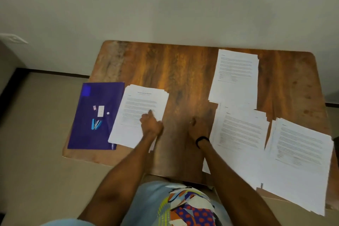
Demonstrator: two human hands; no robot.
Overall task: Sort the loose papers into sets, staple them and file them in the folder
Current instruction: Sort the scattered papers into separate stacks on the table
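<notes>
Pressing a straight index finger on the left paper stack [142, 102] at centre left, the left hand [151, 124] grasps nothing, its other fingers tucked. The right hand [199, 127] rests on the bare wooden table [183, 71], fingers curled and empty. The purple folder [86, 130] lies just left of that stack with a blue stapler [96, 124] on it. On the right side lie an upper stack [236, 75], a middle stack [238, 130] and a lower-right stack [300, 152].

The left forearm [117, 180] and right forearm [231, 172] are reaching forward side by side, a little apart. The left hand [151, 124] is lying palm down, its index finger [150, 112] stretching straight ahead, the thumb sticking out and the other fingers curling under. The right hand [199, 128] is lying knuckles up, fingers tucked in, holding nothing. It is wearing a black wristband [201, 140].
</notes>
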